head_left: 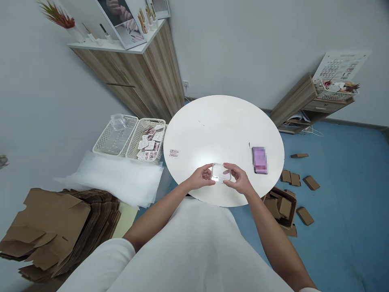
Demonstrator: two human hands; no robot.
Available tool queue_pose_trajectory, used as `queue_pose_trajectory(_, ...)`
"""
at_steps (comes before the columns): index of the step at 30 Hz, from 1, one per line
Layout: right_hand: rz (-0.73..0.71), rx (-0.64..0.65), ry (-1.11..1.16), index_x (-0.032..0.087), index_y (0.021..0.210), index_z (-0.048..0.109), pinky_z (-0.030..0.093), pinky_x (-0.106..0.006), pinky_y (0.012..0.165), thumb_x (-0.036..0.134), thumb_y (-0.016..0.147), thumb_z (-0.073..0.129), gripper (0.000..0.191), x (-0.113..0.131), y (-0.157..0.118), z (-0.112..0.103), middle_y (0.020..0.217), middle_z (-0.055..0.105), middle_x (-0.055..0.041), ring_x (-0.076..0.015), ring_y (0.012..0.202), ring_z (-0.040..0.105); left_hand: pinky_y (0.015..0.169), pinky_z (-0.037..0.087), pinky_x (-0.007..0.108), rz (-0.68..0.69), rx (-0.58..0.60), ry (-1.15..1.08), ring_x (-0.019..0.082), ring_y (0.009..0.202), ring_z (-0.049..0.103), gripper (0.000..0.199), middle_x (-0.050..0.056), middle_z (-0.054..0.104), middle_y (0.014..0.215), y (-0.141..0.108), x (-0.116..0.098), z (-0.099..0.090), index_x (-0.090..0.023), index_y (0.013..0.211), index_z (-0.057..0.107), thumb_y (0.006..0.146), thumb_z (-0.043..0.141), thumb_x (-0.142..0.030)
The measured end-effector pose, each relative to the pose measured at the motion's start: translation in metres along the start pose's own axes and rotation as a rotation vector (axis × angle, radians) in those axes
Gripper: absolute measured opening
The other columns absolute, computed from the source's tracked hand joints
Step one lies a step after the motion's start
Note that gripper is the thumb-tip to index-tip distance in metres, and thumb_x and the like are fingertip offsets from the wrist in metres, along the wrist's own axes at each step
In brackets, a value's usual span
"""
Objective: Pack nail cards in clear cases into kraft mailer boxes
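Observation:
A small clear plastic case (220, 172) is held over the near part of the round white table (209, 125). My left hand (201, 177) grips its left edge between thumb and fingers. On the right edge, my right hand (239, 178) has its thumb and fingers closed in the same way. A printed card (174, 153) lies on the table's left side. To the right of my right hand lies a phone (259, 160) with a purple screen.
Left of the table stand a basket of clear cases (105, 151) and a basket of printed cards (152, 140). Flattened cardboard (51, 227) is stacked at the near left, beside white sheets (121, 178). A carton of small brown boxes (284, 207) sits on the floor at right.

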State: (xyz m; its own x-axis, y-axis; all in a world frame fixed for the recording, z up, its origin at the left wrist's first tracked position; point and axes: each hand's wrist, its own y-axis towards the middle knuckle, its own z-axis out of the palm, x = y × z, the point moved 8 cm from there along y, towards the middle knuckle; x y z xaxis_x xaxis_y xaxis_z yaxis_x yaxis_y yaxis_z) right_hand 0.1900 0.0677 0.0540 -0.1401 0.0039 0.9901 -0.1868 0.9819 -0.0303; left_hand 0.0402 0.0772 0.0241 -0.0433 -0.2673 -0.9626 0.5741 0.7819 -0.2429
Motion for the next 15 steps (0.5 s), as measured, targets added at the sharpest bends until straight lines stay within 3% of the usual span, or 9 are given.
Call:
queue_pose_trajectory(3,0.047,0.036,0.056,0.025,0.107,0.057,0.044,-0.043,0.086,0.037,0.055,0.073,0.056,-0.006,0.001,0.001,0.118,0.051,-0.0081,-0.0232,0.096,0.056,0.074,0.042,0.030,-0.062,-0.011,-0.099,0.011,0.074,0.054,0.064,0.001,0.054,0.078,0.000,0.008,-0.001,-0.022,0.124,0.043,0.066,0.068,-0.026)
queue_pose_trajectory(7,0.128,0.037,0.074,0.025,0.107,0.057,0.042,-0.042,0.088,0.044,0.059,0.069,0.052,-0.011,0.002,0.003,0.116,0.054,-0.0069,-0.0238,0.101,0.054,0.074,0.043,0.030,-0.106,-0.112,-0.112,0.011,0.072,0.056,0.057,0.001,0.057,0.076,-0.002,0.020,-0.008,-0.019,0.118,0.047,0.066,0.068,-0.027)
queue_pose_trajectory(12,0.254,-0.122,0.155,0.021,0.097,0.060,0.045,-0.039,0.083,0.057,0.076,0.043,0.045,-0.023,0.009,-0.004,0.096,0.062,-0.0064,-0.0189,0.088,0.058,0.073,0.044,0.030,-0.111,-0.099,-0.064,0.012,0.072,0.057,0.046,0.003,0.060,0.078,-0.006,0.029,-0.007,-0.016,0.106,0.054,0.065,0.069,-0.029)
queue_pose_trajectory(15,0.323,-0.167,0.154,0.021,0.094,0.060,0.048,-0.037,0.077,0.056,0.074,0.046,0.043,-0.038,0.012,-0.004,0.083,0.062,-0.0043,-0.0166,0.076,0.059,0.073,0.045,0.030,-0.112,-0.080,-0.059,0.012,0.072,0.057,0.040,0.004,0.060,0.078,-0.008,0.033,-0.005,-0.015,0.099,0.058,0.064,0.069,-0.030)
